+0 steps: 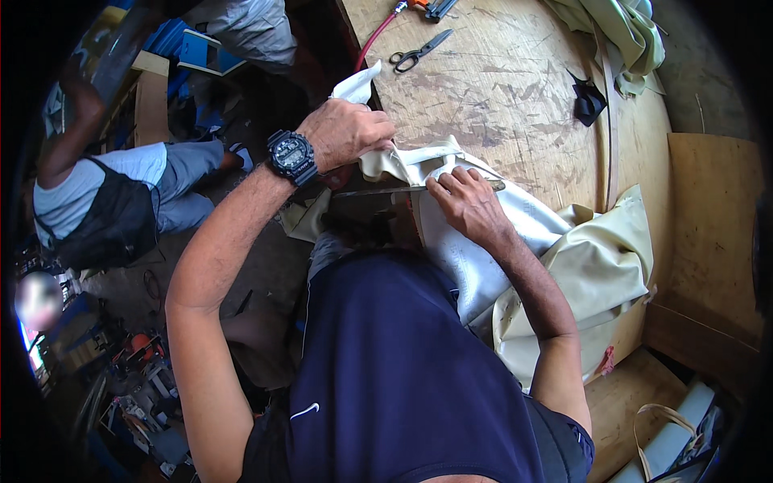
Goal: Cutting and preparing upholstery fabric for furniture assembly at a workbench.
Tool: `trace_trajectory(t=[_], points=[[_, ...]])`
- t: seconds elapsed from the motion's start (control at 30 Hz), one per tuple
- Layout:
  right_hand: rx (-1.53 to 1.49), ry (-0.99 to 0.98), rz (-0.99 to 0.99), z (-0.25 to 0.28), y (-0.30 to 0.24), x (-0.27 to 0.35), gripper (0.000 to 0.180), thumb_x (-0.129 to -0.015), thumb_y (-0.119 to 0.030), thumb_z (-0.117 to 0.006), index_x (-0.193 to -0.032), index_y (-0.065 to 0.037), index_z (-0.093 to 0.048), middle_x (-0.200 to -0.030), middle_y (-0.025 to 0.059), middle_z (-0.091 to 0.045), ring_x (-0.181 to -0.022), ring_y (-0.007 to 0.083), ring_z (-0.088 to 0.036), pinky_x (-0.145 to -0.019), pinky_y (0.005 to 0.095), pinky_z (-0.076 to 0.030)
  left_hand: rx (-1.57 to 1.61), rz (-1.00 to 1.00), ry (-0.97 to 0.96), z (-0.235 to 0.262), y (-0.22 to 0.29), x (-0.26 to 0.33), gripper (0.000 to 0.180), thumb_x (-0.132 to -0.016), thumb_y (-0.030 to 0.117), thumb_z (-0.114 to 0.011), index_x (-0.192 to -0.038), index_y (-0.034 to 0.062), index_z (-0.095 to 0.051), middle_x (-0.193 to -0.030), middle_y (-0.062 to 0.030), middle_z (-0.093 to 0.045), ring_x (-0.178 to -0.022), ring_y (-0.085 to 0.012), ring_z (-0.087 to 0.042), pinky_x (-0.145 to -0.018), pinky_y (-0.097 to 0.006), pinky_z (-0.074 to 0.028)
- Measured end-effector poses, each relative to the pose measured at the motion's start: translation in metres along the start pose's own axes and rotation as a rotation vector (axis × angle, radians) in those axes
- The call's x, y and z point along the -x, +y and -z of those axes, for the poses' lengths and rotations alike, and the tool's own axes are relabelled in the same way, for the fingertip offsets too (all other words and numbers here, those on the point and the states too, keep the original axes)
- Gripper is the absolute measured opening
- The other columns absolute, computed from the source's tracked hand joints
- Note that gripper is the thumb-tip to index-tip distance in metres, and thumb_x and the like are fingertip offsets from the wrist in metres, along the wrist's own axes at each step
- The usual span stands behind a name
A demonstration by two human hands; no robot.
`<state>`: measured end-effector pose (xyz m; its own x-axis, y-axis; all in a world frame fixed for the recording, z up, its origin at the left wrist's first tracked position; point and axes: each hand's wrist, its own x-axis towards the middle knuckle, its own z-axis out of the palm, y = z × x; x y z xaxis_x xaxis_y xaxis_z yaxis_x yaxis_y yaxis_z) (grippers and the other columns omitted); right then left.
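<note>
My left hand (348,133), with a black watch on its wrist, is closed on a bunched end of cream vinyl-like sheet with a white backing (463,266). Close by on the right, my right hand (471,203) is closed around what looks like a long thin knife (378,191). The blade points left, beneath the stretch of sheet between my hands, and the butt end shows past my knuckles. The sheet runs from my hands over the table edge, its cream side folded up at the right.
Black-handled scissors (420,51) and a pneumatic tool (439,8) on a red hose (375,36) lie at the far end of the scuffed wooden table (499,88). A black scrap (589,101) and more cream material (624,36) are at the far right. At left, a person (121,193) bends low.
</note>
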<state>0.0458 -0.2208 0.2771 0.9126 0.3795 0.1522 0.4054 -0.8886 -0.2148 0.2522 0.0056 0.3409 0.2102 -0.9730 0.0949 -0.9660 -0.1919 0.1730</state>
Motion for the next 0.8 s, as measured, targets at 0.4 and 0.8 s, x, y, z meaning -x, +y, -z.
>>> trace_trajectory(t=[0.4, 0.8], points=[[-0.002, -0.011, -0.091, 0.022, 0.036, 0.007, 0.022, -0.093, -0.007, -0.065, -0.114, -0.008, -0.070, -0.094, 0.0069, -0.067, -0.094, 0.0273, -0.064, -0.085, 0.0411, -0.052, -0.032, 0.055, 0.091, 0.008, -0.014, 0.004, 0.024, -0.100, 0.036, -0.068, -0.093, 0.0124, -0.069, -0.086, -0.0021, -0.072, -0.081, -0.0230, -0.075, -0.071, -0.038, -0.061], [0.020, 0.028, -0.013, 0.022, 0.007, -0.010, 0.026, -0.091, -0.013, -0.064, -0.117, -0.008, -0.067, -0.097, 0.0068, -0.064, -0.096, 0.0248, -0.062, -0.086, 0.0399, -0.048, -0.081, 0.040, 0.113, 0.017, -0.024, 0.006, 0.026, -0.101, 0.037, -0.069, -0.095, 0.0117, -0.069, -0.088, -0.0032, -0.073, -0.083, -0.0229, -0.075, -0.072, -0.037, -0.062]])
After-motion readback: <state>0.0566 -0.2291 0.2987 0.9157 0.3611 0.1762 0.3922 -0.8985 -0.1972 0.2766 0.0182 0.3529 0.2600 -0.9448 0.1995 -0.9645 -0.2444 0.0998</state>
